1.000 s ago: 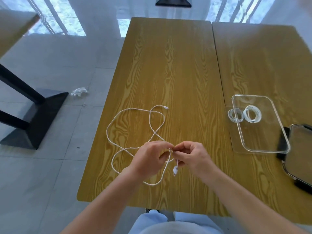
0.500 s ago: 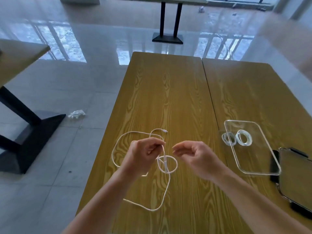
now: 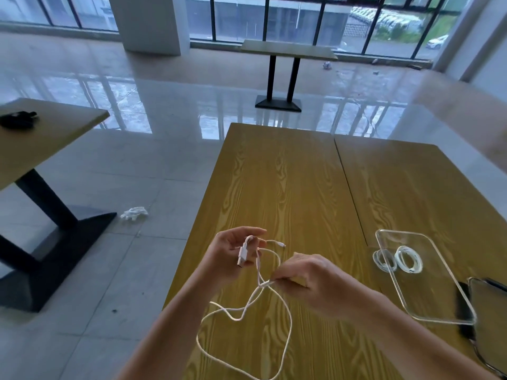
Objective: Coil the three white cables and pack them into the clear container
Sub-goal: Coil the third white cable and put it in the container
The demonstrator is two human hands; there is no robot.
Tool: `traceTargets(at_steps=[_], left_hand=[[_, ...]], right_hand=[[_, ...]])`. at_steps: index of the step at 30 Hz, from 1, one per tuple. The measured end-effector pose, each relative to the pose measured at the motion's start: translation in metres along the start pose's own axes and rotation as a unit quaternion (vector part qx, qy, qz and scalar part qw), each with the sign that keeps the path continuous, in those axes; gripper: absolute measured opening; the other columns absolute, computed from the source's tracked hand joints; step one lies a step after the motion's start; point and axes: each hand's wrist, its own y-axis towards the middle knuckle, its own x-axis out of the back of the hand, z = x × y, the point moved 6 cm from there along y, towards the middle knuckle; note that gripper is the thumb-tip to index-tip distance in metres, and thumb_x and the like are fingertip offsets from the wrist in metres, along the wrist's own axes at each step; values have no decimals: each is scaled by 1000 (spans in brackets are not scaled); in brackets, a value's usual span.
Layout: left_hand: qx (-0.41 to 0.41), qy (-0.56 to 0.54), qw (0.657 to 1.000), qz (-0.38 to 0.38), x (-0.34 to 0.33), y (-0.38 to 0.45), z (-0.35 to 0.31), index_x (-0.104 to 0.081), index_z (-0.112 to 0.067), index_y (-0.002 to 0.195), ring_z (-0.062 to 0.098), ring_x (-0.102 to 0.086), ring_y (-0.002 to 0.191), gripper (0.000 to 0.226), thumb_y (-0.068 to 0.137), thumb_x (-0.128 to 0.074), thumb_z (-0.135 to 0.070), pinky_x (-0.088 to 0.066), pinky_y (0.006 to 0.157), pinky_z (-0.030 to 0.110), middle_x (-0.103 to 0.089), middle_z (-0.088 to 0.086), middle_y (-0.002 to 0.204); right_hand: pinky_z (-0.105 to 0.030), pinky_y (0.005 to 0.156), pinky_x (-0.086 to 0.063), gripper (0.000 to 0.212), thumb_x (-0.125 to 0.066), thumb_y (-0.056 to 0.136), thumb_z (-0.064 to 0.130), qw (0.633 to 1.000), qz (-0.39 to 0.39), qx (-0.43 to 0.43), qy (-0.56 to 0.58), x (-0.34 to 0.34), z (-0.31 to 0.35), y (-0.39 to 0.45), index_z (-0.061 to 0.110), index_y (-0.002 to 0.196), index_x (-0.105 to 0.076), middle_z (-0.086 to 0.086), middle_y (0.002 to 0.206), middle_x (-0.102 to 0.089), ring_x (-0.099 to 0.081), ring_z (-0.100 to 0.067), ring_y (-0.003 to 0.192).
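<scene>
Now two coiled cables (image 3: 397, 261) in container (image 3: 439, 305); third cable (image 3: 285, 319) held by both hands.

We count three white cables: one loose cable (image 3: 285, 319) hanging in loops left of the clear container (image 3: 439, 303), and two coiled cables inside it, a left coil (image 3: 384, 260) and a right coil (image 3: 408, 260). We count one container, one dark device (image 3: 466, 305) at its near right edge, two hands, the left hand (image 3: 233, 256) and right hand (image 3: 310, 281), left of it, and four tabletops
</scene>
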Motion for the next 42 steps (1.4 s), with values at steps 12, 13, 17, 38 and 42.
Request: traceTargets(at_steps=[12, 13, 17, 38, 42], left_hand=[[135, -212, 957, 148, -16, -7, -5, -71, -18, 114, 28, -70, 94, 45, 90, -55, -53, -57, 75, 47, -71, 13, 111], [132, -207, 959, 140, -16, -7, -8, -73, -18, 112, 26, -70, 93, 39, 93, -56, -47, -57, 73, 44, -71, 14, 113], [109, -170, 972, 119, -15, -1, -20, -72, -13, 114, 22, -63, 88, 34, 102, -47, -33, -51, 74, 34, -70, 15, 104], [32, -60, 964, 258, -3, -13, -60, -64, -13, 93, 19, -55, 55, 37, 96, -48, -46, -45, 47, 28, -62, 11, 74], [-30, -127, 976, 172, 19, -5, -77, -65, -10, 86, 23, -60, 53, 39, 92, -51, -46, -49, 46, 29, -65, 17, 74]], right_hand=[[-11, 62, -50, 14, -66, 94, 15, 994, -72, 0, 83, 31, 20, 27, 25, 97, -76, 29, 79, -70, -69, 1, 71], [-10, 59, -48, 13, -67, 94, 15, 993, -75, 2, 89, 32, 21, 28, 24, 97, -76, 30, 77, -69, -68, 2, 67], [-10, 65, -52, 13, -69, 92, 14, 986, -92, 6, 137, 38, 27, 33, 23, 100, -76, 25, 86, -74, -72, 3, 75], [-17, 47, -40, 12, -69, 92, 27, 988, -93, -41, 119, 98, 20, 43, 39, 91, -73, 11, 58, -60, -46, -4, 49], [-18, 47, -44, 25, -69, 92, 20, 978, -172, -48, 107, 135, 9, 34, 44, 90, -74, 10, 61, -64, -50, -5, 49]])
